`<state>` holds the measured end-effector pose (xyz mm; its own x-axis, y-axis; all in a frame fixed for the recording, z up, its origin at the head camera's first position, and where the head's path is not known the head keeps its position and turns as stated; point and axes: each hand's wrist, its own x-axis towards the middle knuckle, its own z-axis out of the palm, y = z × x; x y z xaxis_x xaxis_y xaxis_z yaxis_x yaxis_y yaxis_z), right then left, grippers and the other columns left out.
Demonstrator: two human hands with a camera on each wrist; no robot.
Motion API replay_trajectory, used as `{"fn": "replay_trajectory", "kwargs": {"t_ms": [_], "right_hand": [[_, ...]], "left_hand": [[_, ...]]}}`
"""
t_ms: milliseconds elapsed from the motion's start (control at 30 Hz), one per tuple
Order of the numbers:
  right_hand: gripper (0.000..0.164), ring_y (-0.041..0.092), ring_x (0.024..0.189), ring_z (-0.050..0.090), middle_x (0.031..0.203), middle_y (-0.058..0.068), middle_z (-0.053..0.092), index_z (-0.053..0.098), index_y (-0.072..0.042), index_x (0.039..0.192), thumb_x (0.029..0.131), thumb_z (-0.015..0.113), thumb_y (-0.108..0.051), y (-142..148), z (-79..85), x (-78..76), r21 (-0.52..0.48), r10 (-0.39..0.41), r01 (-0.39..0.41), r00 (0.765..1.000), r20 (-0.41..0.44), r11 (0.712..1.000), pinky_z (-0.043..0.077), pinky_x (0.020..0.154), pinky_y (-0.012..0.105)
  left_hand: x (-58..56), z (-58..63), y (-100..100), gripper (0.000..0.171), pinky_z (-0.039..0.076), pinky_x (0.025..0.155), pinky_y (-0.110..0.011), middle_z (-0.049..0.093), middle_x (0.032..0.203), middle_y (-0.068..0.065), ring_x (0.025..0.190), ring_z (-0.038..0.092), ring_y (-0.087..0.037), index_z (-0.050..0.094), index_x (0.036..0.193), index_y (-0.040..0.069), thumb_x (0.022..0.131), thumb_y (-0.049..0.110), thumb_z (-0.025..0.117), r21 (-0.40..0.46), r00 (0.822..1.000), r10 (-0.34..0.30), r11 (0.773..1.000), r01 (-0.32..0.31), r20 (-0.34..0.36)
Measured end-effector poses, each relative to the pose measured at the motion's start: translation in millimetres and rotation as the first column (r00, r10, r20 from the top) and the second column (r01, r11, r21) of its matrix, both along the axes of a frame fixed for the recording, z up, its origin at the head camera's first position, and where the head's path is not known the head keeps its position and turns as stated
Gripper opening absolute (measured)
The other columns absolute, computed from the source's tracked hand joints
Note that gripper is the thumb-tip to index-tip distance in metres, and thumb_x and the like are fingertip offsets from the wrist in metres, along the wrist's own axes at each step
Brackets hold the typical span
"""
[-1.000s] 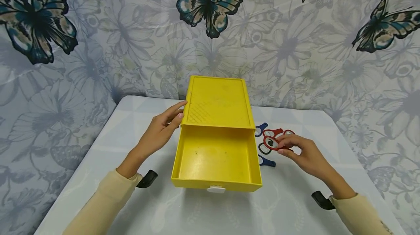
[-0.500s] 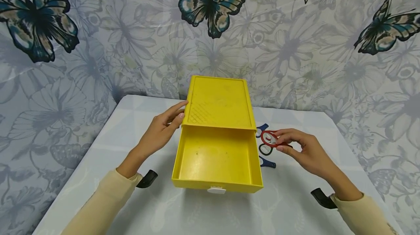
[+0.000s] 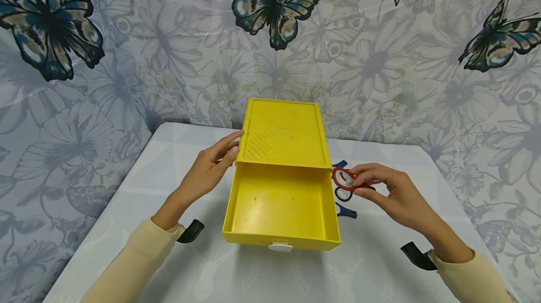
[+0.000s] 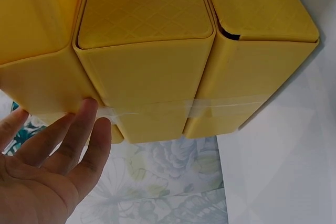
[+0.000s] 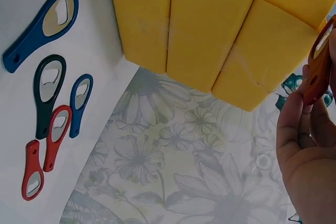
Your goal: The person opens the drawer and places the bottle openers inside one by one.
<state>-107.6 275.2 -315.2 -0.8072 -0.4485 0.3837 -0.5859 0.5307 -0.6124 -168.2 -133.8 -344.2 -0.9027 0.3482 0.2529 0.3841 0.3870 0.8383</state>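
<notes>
A yellow drawer unit (image 3: 285, 131) stands mid-table, its top drawer (image 3: 279, 204) pulled out with nothing inside. My left hand (image 3: 207, 169) has its fingertips against the unit's left side, fingers loosely extended; the left wrist view shows them by the side wall. To the right of the unit, my right hand (image 3: 390, 192) pinches a red bottle opener (image 5: 318, 74) between thumb and fingers, its ring end pointing left near the drawer's corner. Below it on the table lie a dark green bottle opener (image 5: 49, 87), a large blue bottle opener (image 5: 44, 27) and several smaller ones.
The white table (image 3: 186, 256) backs onto a floral cloth (image 3: 177, 58) printed with butterflies. A white handle (image 3: 280, 247) sticks out of the drawer front. Clear tape (image 4: 210, 107) runs across the unit's stacked sections. Both wrists carry black mounts (image 3: 418, 257).
My right hand has brought the red bottle opener slightly up and left, closer to the drawer. The left hand stays against the unit's side.
</notes>
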Motion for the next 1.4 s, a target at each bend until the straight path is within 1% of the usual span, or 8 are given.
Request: {"fn": "replay_trajectory", "kwargs": {"t_ms": [200, 467, 700, 900, 1000, 1133, 1233, 1400], "right_hand": [[0.034, 0.009, 0.089, 0.06, 0.113, 0.002, 0.063, 0.068, -0.018, 0.096, 0.075, 0.072, 0.009, -1.7, 5.5, 2.0, -0.027, 0.034, -0.034, 0.999, -0.023, 0.999, 0.051, 0.068, 0.017], [0.032, 0.009, 0.087, 0.06, 0.114, 0.0, 0.062, 0.067, -0.02, 0.096, 0.077, 0.071, 0.006, -11.3, 15.4, 2.5, -0.004, 0.044, -0.044, 0.999, -0.023, 0.999, 0.05, 0.069, 0.018], [0.03, 0.006, 0.108, 0.057, 0.117, -0.005, 0.062, 0.066, -0.027, 0.096, 0.079, 0.073, -0.003, -26.3, 25.1, 2.4, 0.067, 0.042, -0.043, 0.999, 0.011, 0.997, 0.052, 0.072, 0.02], [0.027, 0.002, 0.099, 0.057, 0.116, -0.009, 0.062, 0.066, -0.031, 0.095, 0.081, 0.072, -0.008, -41.7, 33.3, 2.4, 0.103, 0.071, -0.072, 0.997, 0.011, 0.992, 0.048, 0.061, 0.022], [0.025, 0.003, 0.096, 0.057, 0.116, -0.009, 0.061, 0.066, -0.03, 0.095, 0.082, 0.071, -0.01, -49.4, 37.2, 1.4, 0.099, 0.1, -0.103, 0.994, 0.036, 0.99, 0.047, 0.059, 0.022], [0.022, 0.005, 0.099, 0.057, 0.116, -0.008, 0.061, 0.066, -0.029, 0.097, 0.083, 0.07, -0.013, -61.7, 42.1, 0.3, 0.089, 0.156, -0.162, 0.985, 0.074, 0.983, 0.049, 0.065, 0.022], [0.02, 0.006, 0.103, 0.057, 0.115, -0.007, 0.063, 0.065, -0.028, 0.098, 0.084, 0.07, -0.015, -72.6, 45.8, 0.6, 0.092, 0.199, -0.206, 0.977, 0.077, 0.974, 0.048, 0.067, 0.022], [0.016, 0.008, 0.108, 0.056, 0.113, -0.006, 0.064, 0.066, -0.027, 0.098, 0.085, 0.069, -0.018, -91.2, 50.1, -0.8, 0.092, 0.279, -0.283, 0.959, 0.06, 0.955, 0.05, 0.074, 0.022]], "left_hand": [[0.3, 1.2, 0.5, 0.046, 0.054, 0.088, -0.039, 0.05, 0.139, 0.001, 0.115, 0.059, -0.018, 0.032, 0.144, 0.042, 0.099, 0.042, 0.042, -0.003, 1.0, 0.002, 1.0, -0.002, -0.003], [1.9, 1.7, 0.3, 0.047, 0.054, 0.089, -0.039, 0.05, 0.139, 0.001, 0.115, 0.059, -0.018, 0.031, 0.144, 0.041, 0.099, 0.043, 0.042, 0.0, 1.0, -0.001, 1.0, 0.001, 0.007], [2.4, 1.0, -0.7, 0.045, 0.054, 0.088, -0.04, 0.052, 0.138, 0.001, 0.113, 0.06, -0.019, 0.032, 0.143, 0.043, 0.099, 0.041, 0.043, 0.004, 1.0, 0.001, 1.0, -0.001, 0.003], [1.5, 1.4, -0.9, 0.045, 0.054, 0.088, -0.041, 0.051, 0.138, 0.002, 0.114, 0.059, -0.019, 0.032, 0.142, 0.044, 0.099, 0.042, 0.043, 0.0, 1.0, 0.002, 1.0, -0.002, 0.011], [1.0, 1.5, -0.8, 0.045, 0.054, 0.088, -0.041, 0.051, 0.138, 0.002, 0.114, 0.06, -0.019, 0.031, 0.143, 0.044, 0.098, 0.043, 0.042, -0.01, 1.0, 0.005, 1.0, -0.005, 0.014], [1.3, 1.8, -0.2, 0.046, 0.054, 0.086, -0.04, 0.051, 0.138, 0.002, 0.112, 0.06, -0.018, 0.031, 0.143, 0.044, 0.099, 0.043, 0.042, -0.018, 1.0, 0.005, 1.0, -0.004, 0.013], [4.6, 5.9, 1.1, 0.046, 0.053, 0.086, -0.039, 0.051, 0.138, 0.0, 0.112, 0.06, -0.018, 0.031, 0.144, 0.042, 0.099, 0.04, 0.042, -0.021, 1.0, 0.005, 1.0, -0.004, 0.023], [16.1, 23.2, 4.5, 0.047, 0.053, 0.088, -0.042, 0.051, 0.139, -0.007, 0.113, 0.06, -0.024, 0.033, 0.146, 0.029, 0.101, 0.03, 0.043, -0.018, 0.999, 0.009, 1.0, -0.008, 0.035]]}}
